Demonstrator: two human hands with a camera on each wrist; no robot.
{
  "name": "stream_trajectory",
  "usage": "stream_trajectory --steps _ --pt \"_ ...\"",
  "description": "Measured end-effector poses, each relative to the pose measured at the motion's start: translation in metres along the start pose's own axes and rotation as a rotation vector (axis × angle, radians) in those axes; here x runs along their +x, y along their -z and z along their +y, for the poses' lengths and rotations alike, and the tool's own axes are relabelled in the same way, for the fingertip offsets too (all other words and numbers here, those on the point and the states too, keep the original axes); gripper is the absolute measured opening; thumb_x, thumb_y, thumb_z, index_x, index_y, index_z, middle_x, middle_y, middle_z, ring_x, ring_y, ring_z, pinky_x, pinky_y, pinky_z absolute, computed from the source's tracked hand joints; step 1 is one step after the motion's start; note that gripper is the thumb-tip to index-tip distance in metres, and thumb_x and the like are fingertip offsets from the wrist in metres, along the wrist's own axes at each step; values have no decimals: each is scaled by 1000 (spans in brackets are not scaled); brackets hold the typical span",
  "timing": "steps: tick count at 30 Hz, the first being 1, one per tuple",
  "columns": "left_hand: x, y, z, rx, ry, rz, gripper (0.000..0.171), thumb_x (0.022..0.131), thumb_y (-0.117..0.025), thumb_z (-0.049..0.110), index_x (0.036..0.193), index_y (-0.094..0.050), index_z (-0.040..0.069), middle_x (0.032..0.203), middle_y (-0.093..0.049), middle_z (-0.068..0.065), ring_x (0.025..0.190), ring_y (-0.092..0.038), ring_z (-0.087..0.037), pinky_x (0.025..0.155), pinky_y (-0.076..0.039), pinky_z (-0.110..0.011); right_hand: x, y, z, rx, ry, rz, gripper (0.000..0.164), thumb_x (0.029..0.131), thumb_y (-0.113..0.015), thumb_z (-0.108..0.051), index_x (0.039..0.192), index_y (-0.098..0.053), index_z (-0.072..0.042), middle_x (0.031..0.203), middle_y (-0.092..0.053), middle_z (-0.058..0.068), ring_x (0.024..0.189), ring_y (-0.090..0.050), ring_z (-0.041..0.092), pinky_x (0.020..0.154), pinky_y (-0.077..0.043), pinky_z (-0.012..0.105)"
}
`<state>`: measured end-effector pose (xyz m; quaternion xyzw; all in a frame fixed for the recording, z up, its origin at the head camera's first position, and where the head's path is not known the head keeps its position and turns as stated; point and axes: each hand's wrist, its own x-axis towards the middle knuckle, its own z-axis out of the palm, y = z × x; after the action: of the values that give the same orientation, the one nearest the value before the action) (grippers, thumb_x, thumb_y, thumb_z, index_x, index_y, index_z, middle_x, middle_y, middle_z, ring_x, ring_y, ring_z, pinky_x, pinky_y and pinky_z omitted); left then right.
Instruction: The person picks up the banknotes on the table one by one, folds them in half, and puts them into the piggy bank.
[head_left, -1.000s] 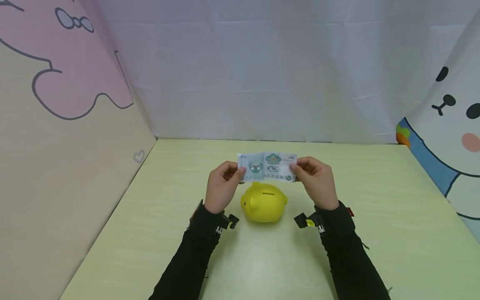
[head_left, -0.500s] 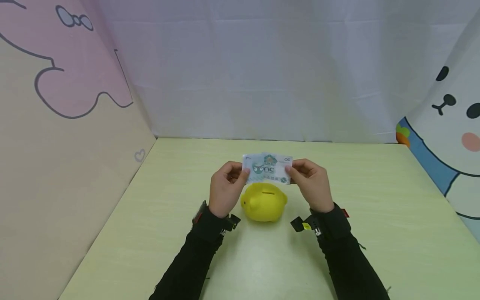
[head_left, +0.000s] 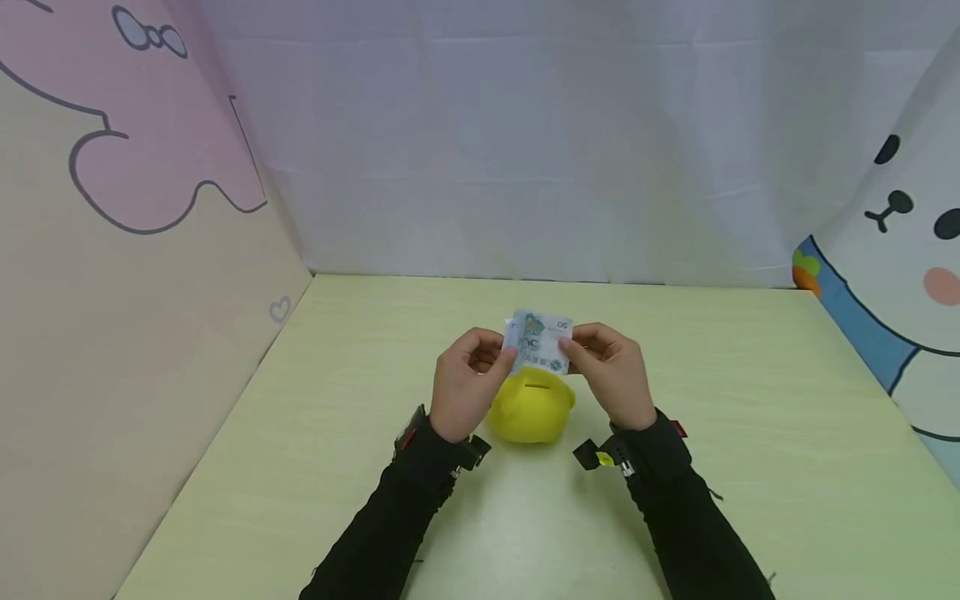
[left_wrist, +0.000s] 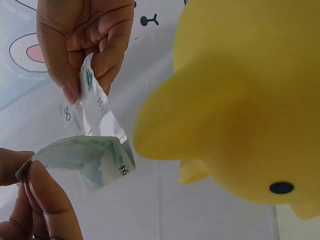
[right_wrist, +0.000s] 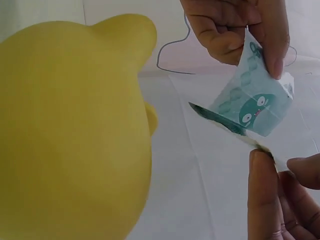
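Note:
In the head view my left hand (head_left: 463,396) and my right hand (head_left: 617,379) pinch the two ends of a pale green play banknote (head_left: 542,340) between thumbs and fingers. The note is bent at its middle; in the left wrist view the banknote (left_wrist: 92,155) shows a sharp fold pointing toward the piggy bank. A cartoon face is printed on the banknote (right_wrist: 255,107) in the right wrist view. Just in front of the note, a yellow piggy bank (head_left: 531,417) stands on the table, its coin slot upward. My left hand partly covers its face in the head view.
The pale yellow-green table (head_left: 750,417) runs back to a white curtain (head_left: 487,150). A cartoon-printed wall panel (head_left: 187,275) borders the left side, and a panel with a bear drawing (head_left: 900,275) the right.
My hands have come closer together over the piggy bank, both still pinching the banknote. The note has gone from nearly flat to folding over, and looks about half as wide.

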<state>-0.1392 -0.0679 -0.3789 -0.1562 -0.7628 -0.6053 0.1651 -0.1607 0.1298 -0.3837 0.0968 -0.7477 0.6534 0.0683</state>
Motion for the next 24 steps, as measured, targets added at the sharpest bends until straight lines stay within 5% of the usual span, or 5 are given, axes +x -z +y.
stream_trajectory --steps 24 --pt "-3 -16 -5 6 -44 -35 11 87 -71 2 96 -64 -1 84 -62 -15 73 -56 -18 65 -49 -18 -6 -15 0 2 21 -94 23 96 -61 -7 115 -64 6 104 -67 26 76 -68 6 71 -59 24"
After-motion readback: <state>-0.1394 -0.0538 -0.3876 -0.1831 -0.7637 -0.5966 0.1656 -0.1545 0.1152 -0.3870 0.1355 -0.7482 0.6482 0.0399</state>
